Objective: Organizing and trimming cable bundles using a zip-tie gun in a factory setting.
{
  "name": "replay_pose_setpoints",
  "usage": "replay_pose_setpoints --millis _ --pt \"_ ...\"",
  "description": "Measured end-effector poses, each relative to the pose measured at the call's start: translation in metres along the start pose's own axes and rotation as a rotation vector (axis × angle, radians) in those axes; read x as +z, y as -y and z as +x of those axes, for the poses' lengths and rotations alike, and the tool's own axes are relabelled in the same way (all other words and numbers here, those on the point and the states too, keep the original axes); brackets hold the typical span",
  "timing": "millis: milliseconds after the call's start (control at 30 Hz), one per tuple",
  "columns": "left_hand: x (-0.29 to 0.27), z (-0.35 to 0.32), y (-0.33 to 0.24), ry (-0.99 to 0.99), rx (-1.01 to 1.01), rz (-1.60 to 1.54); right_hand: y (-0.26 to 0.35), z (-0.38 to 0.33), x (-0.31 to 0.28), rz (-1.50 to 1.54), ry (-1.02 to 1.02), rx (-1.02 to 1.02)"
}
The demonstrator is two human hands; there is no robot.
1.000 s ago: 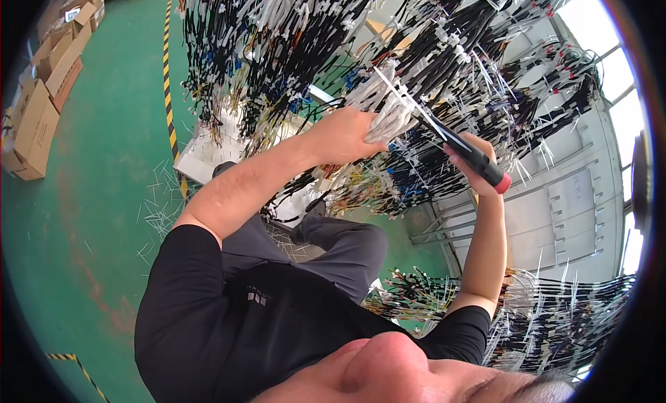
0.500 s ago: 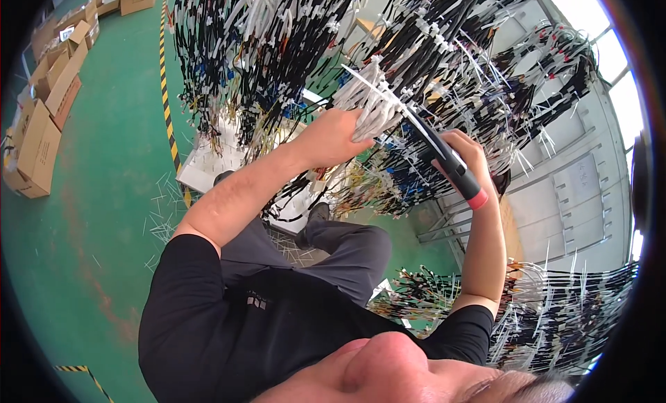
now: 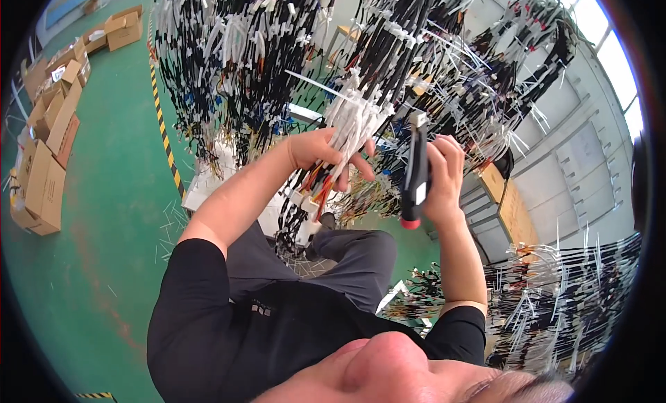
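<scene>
My left hand point(image 3: 320, 152) grips a bundle of wires point(image 3: 318, 193) with orange and red strands, topped by a cluster of white connectors and cable ties point(image 3: 355, 114). Right beside it, my right hand point(image 3: 442, 179) holds a black hand tool point(image 3: 416, 168) upright; its red end points down and its pale tip points up. The tool's tip stands a short way to the right of the white connectors, apart from them. Both hands are raised in front of dense curtains of hanging black and white wire harnesses point(image 3: 243, 56).
Brown cardboard boxes point(image 3: 41, 160) lie on the green floor point(image 3: 104, 250) at the left, past a yellow-and-black striped line point(image 3: 166, 143). More harnesses point(image 3: 576, 299) hang at the lower right. A wooden crate point(image 3: 512, 210) stands against the grey wall.
My right hand drew the tool back from the connector cluster and swung it from slanted to upright. My left hand lowered the bundle slightly toward the middle.
</scene>
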State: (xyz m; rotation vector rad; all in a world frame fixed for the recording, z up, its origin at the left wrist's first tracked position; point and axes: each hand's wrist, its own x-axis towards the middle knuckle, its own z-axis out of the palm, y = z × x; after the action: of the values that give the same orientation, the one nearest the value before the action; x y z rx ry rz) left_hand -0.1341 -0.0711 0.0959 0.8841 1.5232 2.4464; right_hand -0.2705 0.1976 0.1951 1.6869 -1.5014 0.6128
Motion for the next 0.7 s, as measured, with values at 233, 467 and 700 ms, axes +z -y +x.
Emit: replay_pose_setpoints --millis 233,467,700 --pt "0.019 0.013 0.033 -0.148 0.177 -0.100 -0.015 -0.019 0.009 -0.186 -0.188 -0.008" --pt "0.026 0.015 0.035 -0.182 0.094 -0.234 -0.013 -0.016 0.007 -0.160 0.040 0.085" --pt "0.044 0.020 0.023 -0.579 0.041 0.018 -0.011 -0.013 0.003 -0.072 -0.030 0.083"
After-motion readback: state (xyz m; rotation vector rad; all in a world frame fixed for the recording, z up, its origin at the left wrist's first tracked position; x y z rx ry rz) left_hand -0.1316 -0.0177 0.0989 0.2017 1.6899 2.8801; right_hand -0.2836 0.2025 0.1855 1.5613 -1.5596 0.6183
